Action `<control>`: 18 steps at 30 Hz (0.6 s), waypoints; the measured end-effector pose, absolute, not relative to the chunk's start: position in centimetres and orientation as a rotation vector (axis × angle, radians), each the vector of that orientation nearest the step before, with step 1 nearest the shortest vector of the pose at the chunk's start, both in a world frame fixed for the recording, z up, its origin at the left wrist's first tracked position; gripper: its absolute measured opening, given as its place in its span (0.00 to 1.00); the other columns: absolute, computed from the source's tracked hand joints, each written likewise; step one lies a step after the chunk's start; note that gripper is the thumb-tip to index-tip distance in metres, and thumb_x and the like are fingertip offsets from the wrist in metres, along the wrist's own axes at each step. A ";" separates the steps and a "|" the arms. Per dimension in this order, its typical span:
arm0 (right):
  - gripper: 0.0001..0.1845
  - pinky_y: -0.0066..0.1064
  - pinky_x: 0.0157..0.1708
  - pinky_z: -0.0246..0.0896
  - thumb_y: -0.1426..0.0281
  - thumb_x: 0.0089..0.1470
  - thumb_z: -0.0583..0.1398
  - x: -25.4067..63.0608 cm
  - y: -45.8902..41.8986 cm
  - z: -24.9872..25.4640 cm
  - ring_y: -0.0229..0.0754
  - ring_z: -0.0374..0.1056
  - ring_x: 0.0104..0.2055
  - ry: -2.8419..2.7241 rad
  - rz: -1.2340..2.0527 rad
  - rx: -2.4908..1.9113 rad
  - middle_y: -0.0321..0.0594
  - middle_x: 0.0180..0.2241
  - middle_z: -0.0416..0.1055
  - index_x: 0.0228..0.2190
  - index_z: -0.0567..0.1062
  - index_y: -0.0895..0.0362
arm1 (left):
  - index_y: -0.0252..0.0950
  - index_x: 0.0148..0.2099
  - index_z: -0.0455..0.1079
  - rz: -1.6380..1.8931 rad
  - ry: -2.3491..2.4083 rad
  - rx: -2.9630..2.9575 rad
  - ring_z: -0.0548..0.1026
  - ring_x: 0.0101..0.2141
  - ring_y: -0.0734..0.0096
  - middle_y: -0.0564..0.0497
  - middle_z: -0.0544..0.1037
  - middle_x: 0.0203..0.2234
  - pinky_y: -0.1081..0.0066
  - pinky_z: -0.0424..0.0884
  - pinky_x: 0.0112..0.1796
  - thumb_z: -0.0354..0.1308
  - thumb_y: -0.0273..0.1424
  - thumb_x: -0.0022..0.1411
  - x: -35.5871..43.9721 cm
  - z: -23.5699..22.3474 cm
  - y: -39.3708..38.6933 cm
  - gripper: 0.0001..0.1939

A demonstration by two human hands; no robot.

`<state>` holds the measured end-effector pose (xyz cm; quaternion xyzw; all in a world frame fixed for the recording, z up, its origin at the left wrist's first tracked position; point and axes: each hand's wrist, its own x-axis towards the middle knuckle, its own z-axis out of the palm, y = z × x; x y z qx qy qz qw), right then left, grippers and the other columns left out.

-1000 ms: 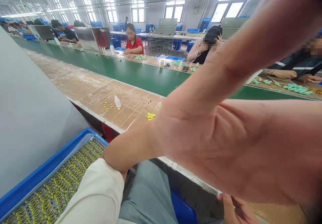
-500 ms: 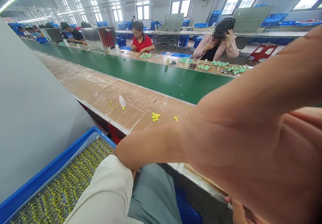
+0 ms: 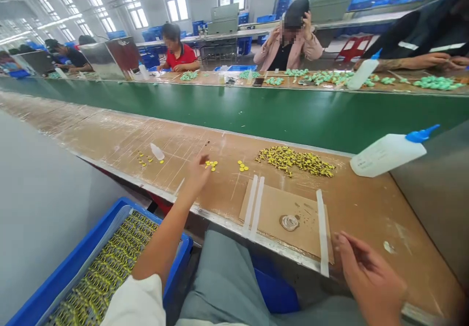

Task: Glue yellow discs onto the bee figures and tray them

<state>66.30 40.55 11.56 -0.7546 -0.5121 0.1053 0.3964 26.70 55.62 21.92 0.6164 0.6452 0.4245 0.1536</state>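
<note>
My left hand (image 3: 197, 177) hangs low over the brown bench top (image 3: 351, 208), fingers apart and slightly blurred, just left of a small group of yellow discs (image 3: 211, 164). More discs (image 3: 242, 165) lie to its right, and behind them spreads a heap of yellow-and-black parts (image 3: 295, 161). My right hand (image 3: 366, 277) is at the near edge of the bench, with nothing visible in it, next to a cardboard sheet (image 3: 286, 221) with white strips and a glue smear (image 3: 289, 222).
A large white bottle with a blue nozzle (image 3: 388, 152) lies at the right. A blue tray of yellow coiled parts (image 3: 102, 262) sits at lower left. Beyond a green belt (image 3: 220, 113), co-workers sit at a bench, one person's hands (image 3: 428, 61) among green parts.
My left arm no longer crosses close before the camera; it has dropped to the bench. The view has tilted and turned, bringing the heap, cardboard and large bottle into sight.
</note>
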 end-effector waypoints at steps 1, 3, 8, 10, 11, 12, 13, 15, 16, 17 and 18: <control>0.27 0.44 0.36 0.70 0.43 0.56 0.57 66.7 41.8 12.1 0.57 0.76 0.38 -1.260 0.293 -1.953 0.43 0.35 0.79 0.40 0.80 0.52 | 0.32 0.51 0.72 1.177 1.936 1.763 0.79 0.44 0.55 0.39 0.80 0.43 0.55 0.72 0.49 0.62 0.23 0.57 25.7 19.8 55.7 0.18; 0.28 0.43 0.36 0.69 0.42 0.53 0.57 67.2 44.9 12.9 0.54 0.75 0.34 -1.296 0.339 -1.942 0.42 0.31 0.78 0.38 0.80 0.52 | 0.32 0.53 0.71 1.098 2.052 1.775 0.78 0.44 0.53 0.39 0.81 0.42 0.53 0.70 0.49 0.63 0.24 0.57 24.7 16.8 55.6 0.20; 0.26 0.44 0.36 0.67 0.49 0.52 0.57 66.6 53.4 13.1 0.54 0.72 0.32 -1.601 0.331 -1.884 0.46 0.30 0.77 0.37 0.80 0.57 | 0.32 0.63 0.64 0.941 2.249 1.875 0.73 0.52 0.46 0.39 0.81 0.46 0.49 0.61 0.54 0.59 0.30 0.63 25.8 15.0 55.7 0.27; 0.19 0.43 0.41 0.67 0.55 0.52 0.60 65.9 55.8 12.9 0.53 0.73 0.37 -1.661 0.345 -1.849 0.48 0.35 0.78 0.35 0.80 0.58 | 0.31 0.63 0.65 0.882 2.297 1.911 0.72 0.52 0.43 0.38 0.81 0.46 0.48 0.59 0.54 0.58 0.32 0.64 26.3 15.0 56.2 0.26; 0.16 0.42 0.43 0.67 0.58 0.53 0.61 65.5 56.7 12.8 0.52 0.74 0.39 -1.685 0.350 -1.833 0.47 0.37 0.78 0.35 0.80 0.58 | 0.31 0.63 0.65 0.855 2.315 1.926 0.72 0.52 0.42 0.37 0.81 0.46 0.48 0.58 0.54 0.57 0.33 0.64 26.5 14.9 56.5 0.26; 0.14 0.41 0.44 0.67 0.60 0.53 0.62 65.1 57.4 12.8 0.51 0.74 0.40 -1.707 0.353 -1.819 0.47 0.38 0.78 0.35 0.80 0.57 | 0.30 0.62 0.66 0.830 2.328 1.943 0.71 0.52 0.41 0.36 0.81 0.46 0.47 0.58 0.54 0.57 0.34 0.64 26.5 14.8 56.8 0.26; 0.13 0.40 0.44 0.67 0.62 0.53 0.63 64.8 58.0 12.7 0.50 0.74 0.41 -1.721 0.351 -1.810 0.46 0.38 0.78 0.35 0.80 0.57 | 0.30 0.62 0.66 0.806 2.335 1.961 0.71 0.52 0.41 0.35 0.81 0.46 0.47 0.56 0.54 0.57 0.34 0.64 26.5 14.7 57.1 0.26; 0.12 0.38 0.44 0.67 0.63 0.53 0.64 64.3 58.7 12.4 0.49 0.73 0.41 -1.739 0.340 -1.796 0.45 0.38 0.78 0.37 0.80 0.58 | 0.28 0.62 0.66 0.764 2.337 2.000 0.71 0.52 0.41 0.32 0.80 0.46 0.47 0.54 0.55 0.55 0.35 0.65 26.4 14.5 57.6 0.26; 0.12 0.38 0.44 0.67 0.63 0.53 0.65 64.0 59.0 12.3 0.49 0.73 0.42 -1.744 0.333 -1.791 0.45 0.39 0.78 0.37 0.80 0.58 | 0.28 0.62 0.67 0.745 2.332 2.018 0.72 0.52 0.42 0.32 0.80 0.46 0.47 0.54 0.56 0.54 0.35 0.65 26.3 14.3 57.7 0.26; 0.13 0.37 0.44 0.67 0.62 0.53 0.66 63.8 59.3 12.2 0.49 0.73 0.42 -1.748 0.325 -1.785 0.45 0.39 0.77 0.37 0.80 0.58 | 0.28 0.62 0.67 0.730 2.326 2.032 0.72 0.51 0.43 0.32 0.80 0.45 0.48 0.53 0.56 0.54 0.35 0.65 26.3 14.2 57.8 0.26; 0.14 0.37 0.44 0.67 0.62 0.53 0.67 63.7 59.5 12.0 0.50 0.72 0.43 -1.749 0.317 -1.781 0.45 0.39 0.77 0.38 0.80 0.58 | 0.28 0.61 0.67 0.719 2.322 2.040 0.73 0.51 0.43 0.32 0.80 0.45 0.48 0.53 0.56 0.53 0.35 0.66 26.3 14.1 57.9 0.25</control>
